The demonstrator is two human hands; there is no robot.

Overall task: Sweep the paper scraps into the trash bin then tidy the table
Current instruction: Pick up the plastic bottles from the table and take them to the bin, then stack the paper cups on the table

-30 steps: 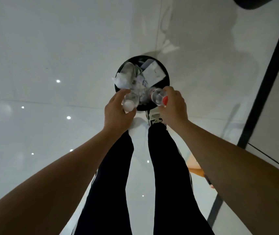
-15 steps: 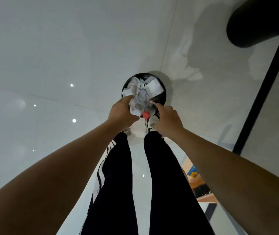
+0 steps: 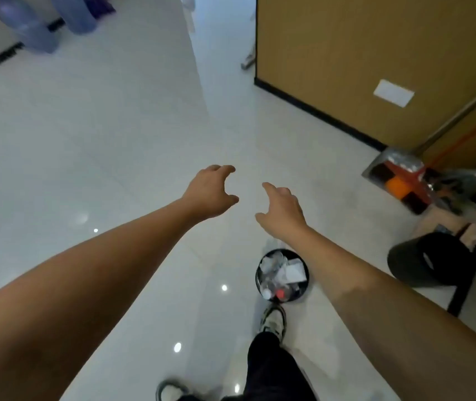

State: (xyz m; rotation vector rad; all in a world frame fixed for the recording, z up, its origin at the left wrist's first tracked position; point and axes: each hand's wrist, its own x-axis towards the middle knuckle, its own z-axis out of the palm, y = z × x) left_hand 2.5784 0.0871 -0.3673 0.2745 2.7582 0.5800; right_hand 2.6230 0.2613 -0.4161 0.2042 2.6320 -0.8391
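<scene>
A small round black trash bin [image 3: 303, 292] stands on the white tile floor by my right foot. It is full of crumpled paper scraps [image 3: 293, 272] and clear plastic bottles, one with a red cap [image 3: 280, 293]. My left hand [image 3: 210, 193] and my right hand [image 3: 281, 211] are stretched out in front of me, well above and beyond the bin. Both hold nothing, their fingers loosely spread. No table is in view.
A tan wall [image 3: 361, 53] with a black skirting runs at the right. A dustpan and broom [image 3: 404, 175] lean in its corner. A second black bin [image 3: 422, 261] stands at the right. Blue water jugs [image 3: 28, 27] sit far left.
Both hands let go of the bottles, which now lie in the bin. The hands rose away from it, and my view swung up from straight over the bin to the room.
</scene>
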